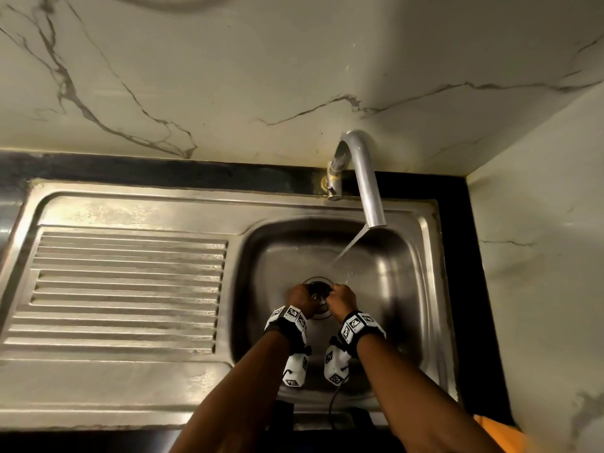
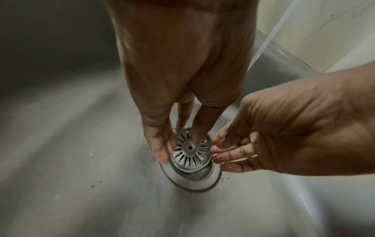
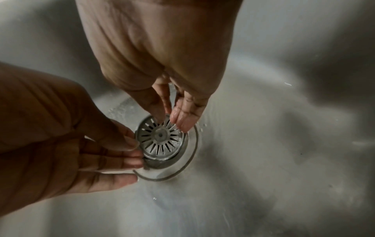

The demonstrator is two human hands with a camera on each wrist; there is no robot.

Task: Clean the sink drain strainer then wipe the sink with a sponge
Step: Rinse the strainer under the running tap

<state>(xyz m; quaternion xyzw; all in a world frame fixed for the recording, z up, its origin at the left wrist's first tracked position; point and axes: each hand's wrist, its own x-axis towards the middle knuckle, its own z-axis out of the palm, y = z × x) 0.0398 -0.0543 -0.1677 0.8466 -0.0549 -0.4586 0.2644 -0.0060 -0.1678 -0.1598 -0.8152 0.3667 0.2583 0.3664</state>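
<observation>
Fingertips of the left hand (image 2: 162, 89) and right hand (image 3: 160, 52) pinch the round slotted metal drain strainer (image 2: 191, 148) from opposite sides, raised partly out of the drain at lower centre of the steel sink (image 1: 408, 289), beneath water (image 1: 348, 245) from the curved tap (image 1: 366, 181).

A curved metal tap (image 1: 366, 178) runs water (image 1: 351, 245) before marble-veined wall tiles (image 1: 228, 76) and a black counter (image 1: 163, 173).

Both forearms extended forward and down, wrists close together. Left hand (image 1: 300, 297) and right hand (image 1: 341, 299) face each other, fingers pointing down, fingertips (image 2: 162, 154) nearly straight, wet, pinching from opposite sides.
</observation>
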